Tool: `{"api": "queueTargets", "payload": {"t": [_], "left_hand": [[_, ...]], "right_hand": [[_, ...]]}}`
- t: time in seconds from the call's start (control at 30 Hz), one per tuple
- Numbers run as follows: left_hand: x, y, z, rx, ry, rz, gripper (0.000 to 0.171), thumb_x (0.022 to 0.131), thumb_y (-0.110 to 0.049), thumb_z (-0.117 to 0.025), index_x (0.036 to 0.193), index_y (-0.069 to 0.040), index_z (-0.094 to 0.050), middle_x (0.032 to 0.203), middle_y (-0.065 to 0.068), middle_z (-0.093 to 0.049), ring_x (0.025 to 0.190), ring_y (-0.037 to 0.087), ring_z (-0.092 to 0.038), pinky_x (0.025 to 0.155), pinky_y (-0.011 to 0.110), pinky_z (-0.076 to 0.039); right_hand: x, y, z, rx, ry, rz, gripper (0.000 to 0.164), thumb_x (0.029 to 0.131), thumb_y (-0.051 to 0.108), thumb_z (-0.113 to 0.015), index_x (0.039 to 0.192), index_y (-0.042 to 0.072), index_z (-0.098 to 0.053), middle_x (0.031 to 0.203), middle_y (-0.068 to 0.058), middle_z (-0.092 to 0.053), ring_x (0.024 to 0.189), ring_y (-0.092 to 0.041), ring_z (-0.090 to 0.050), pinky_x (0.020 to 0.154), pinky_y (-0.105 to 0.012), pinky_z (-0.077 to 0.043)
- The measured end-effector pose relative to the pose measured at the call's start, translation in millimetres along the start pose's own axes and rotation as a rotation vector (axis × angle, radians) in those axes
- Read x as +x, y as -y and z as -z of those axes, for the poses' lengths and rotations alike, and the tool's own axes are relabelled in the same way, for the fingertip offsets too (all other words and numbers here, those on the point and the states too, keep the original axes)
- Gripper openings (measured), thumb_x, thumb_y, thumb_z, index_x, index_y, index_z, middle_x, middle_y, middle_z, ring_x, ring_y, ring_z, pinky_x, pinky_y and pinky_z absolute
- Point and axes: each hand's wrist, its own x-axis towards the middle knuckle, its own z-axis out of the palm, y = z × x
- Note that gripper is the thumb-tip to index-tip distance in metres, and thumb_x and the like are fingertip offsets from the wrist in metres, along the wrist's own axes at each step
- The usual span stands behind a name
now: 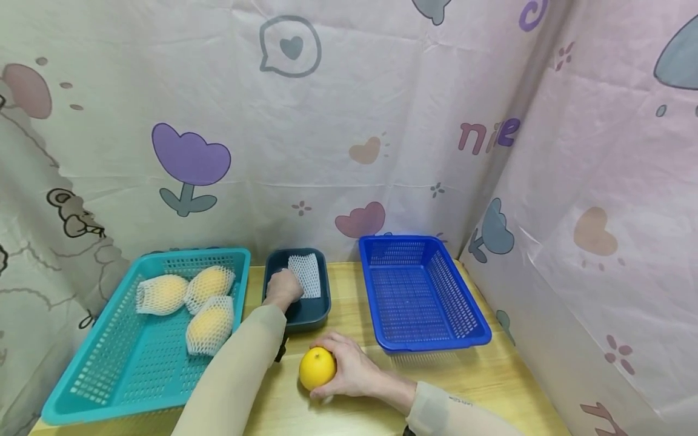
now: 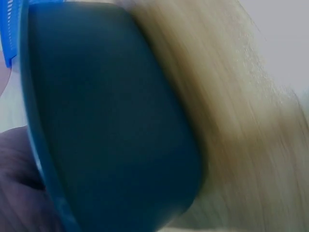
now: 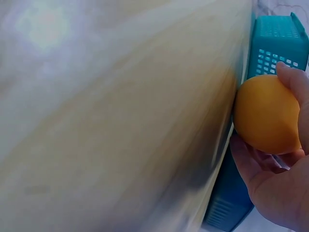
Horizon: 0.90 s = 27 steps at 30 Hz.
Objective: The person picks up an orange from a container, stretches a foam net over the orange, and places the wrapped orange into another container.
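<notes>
My right hand (image 1: 349,368) holds a round yellow orange (image 1: 317,368) on the table, thumb on the near side and fingers around the far side. In the right wrist view the orange (image 3: 268,114) sits between thumb and fingers. My left hand (image 1: 284,288) reaches down into a small dark teal bin (image 1: 308,320), beside a white foam net sleeve (image 1: 306,275). Its fingertips are hidden, so a hold on the sleeve cannot be made out. The left wrist view shows mostly the outer wall of the bin (image 2: 111,106), with part of the left hand (image 2: 24,183) at the rim.
On the left, a turquoise basket (image 1: 147,363) contains three fruits in foam nets (image 1: 209,326). A blue basket (image 1: 406,303) stands on the right, with no fruit in it. Behind the wooden table (image 1: 463,378) hangs a printed curtain (image 1: 305,121), which also runs along the right side.
</notes>
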Motion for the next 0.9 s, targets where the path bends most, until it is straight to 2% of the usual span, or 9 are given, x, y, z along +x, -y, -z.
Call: {"api": "queueTargets", "payload": {"t": [0.07,0.27,0.37,0.4,0.5,0.6,0.63,0.77,0.9], "left_hand": [[-1.6,3.4,3.1,-0.018,-0.005,-0.003,0.033,0.101,-0.013,-0.072,0.123,0.011,-0.07,0.114,0.027,-0.074,0.092,0.035,-0.067,0.094,0.054,-0.066],[-12.3,1.4,25.1,0.0,-0.033,-0.085,0.024,0.1,-0.015,-0.071,0.111,0.007,-0.074,0.11,0.024,-0.076,0.094,0.036,-0.07,0.09,0.051,-0.065],[-12.7,0.3,35.7,-0.016,-0.029,-0.092,0.017,0.099,-0.013,-0.07,0.099,0.003,-0.075,0.102,0.021,-0.075,0.092,0.036,-0.07,0.084,0.047,-0.064],[-3.7,7.2,31.7,-0.036,-0.047,-0.115,0.016,0.098,-0.014,-0.069,0.091,-0.001,-0.073,0.095,0.017,-0.072,0.087,0.033,-0.068,0.078,0.042,-0.062],[-2.2,5.1,40.5,-0.05,-0.05,-0.127,0.023,0.097,-0.012,-0.066,0.075,-0.007,-0.066,0.078,0.01,-0.063,0.081,0.03,-0.066,0.069,0.038,-0.055],[-7.5,1.8,50.1,-0.075,-0.065,-0.15,0.03,0.097,-0.012,-0.065,0.067,-0.011,-0.059,0.069,0.005,-0.054,0.075,0.028,-0.062,0.064,0.034,-0.048],[-19.9,-6.4,61.0,-0.07,-0.053,-0.139,0.03,0.097,-0.01,-0.064,0.067,-0.009,-0.059,0.069,0.006,-0.055,0.076,0.029,-0.063,0.064,0.035,-0.048],[-37.7,-9.5,75.6,-0.077,-0.079,-0.181,0.023,0.099,-0.014,-0.068,0.077,-0.009,-0.063,0.076,0.007,-0.06,0.077,0.027,-0.062,0.063,0.032,-0.046],[-51.7,-10.9,87.1,-0.079,-0.104,-0.218,0.013,0.1,-0.017,-0.074,0.093,-0.007,-0.069,0.094,0.014,-0.071,0.086,0.029,-0.065,0.069,0.034,-0.055]], "right_hand": [[0,2,0,-0.003,0.009,-0.013,0.084,0.072,0.041,-0.108,0.143,0.017,-0.071,0.132,0.007,-0.071,0.119,-0.003,-0.064,0.103,-0.026,-0.056],[1,6,2,-0.009,0.016,-0.061,0.087,0.071,0.042,-0.108,0.145,0.015,-0.07,0.134,0.007,-0.072,0.12,-0.003,-0.064,0.104,-0.028,-0.055],[1,8,2,-0.015,0.016,-0.077,0.088,0.071,0.042,-0.108,0.146,0.016,-0.07,0.135,0.007,-0.073,0.121,-0.004,-0.064,0.105,-0.031,-0.055],[0,9,2,-0.016,0.017,-0.081,0.088,0.071,0.042,-0.108,0.147,0.016,-0.07,0.136,0.007,-0.073,0.122,-0.004,-0.064,0.106,-0.032,-0.055],[1,8,3,-0.014,0.022,-0.1,0.088,0.072,0.043,-0.107,0.147,0.017,-0.069,0.137,0.008,-0.073,0.123,-0.005,-0.064,0.107,-0.034,-0.054],[1,8,4,-0.009,0.026,-0.108,0.089,0.072,0.044,-0.107,0.148,0.017,-0.069,0.137,0.008,-0.073,0.123,-0.005,-0.064,0.108,-0.035,-0.054],[1,9,5,-0.007,0.026,-0.108,0.089,0.072,0.044,-0.107,0.148,0.017,-0.069,0.137,0.007,-0.073,0.124,-0.004,-0.064,0.108,-0.035,-0.054],[0,9,9,0.012,0.029,-0.098,0.089,0.072,0.044,-0.107,0.148,0.016,-0.068,0.139,0.006,-0.073,0.122,-0.004,-0.064,0.106,-0.033,-0.053],[-2,10,13,0.063,0.033,-0.104,0.088,0.073,0.041,-0.107,0.148,0.016,-0.068,0.139,0.005,-0.072,0.118,-0.004,-0.063,0.102,-0.028,-0.053]]}}
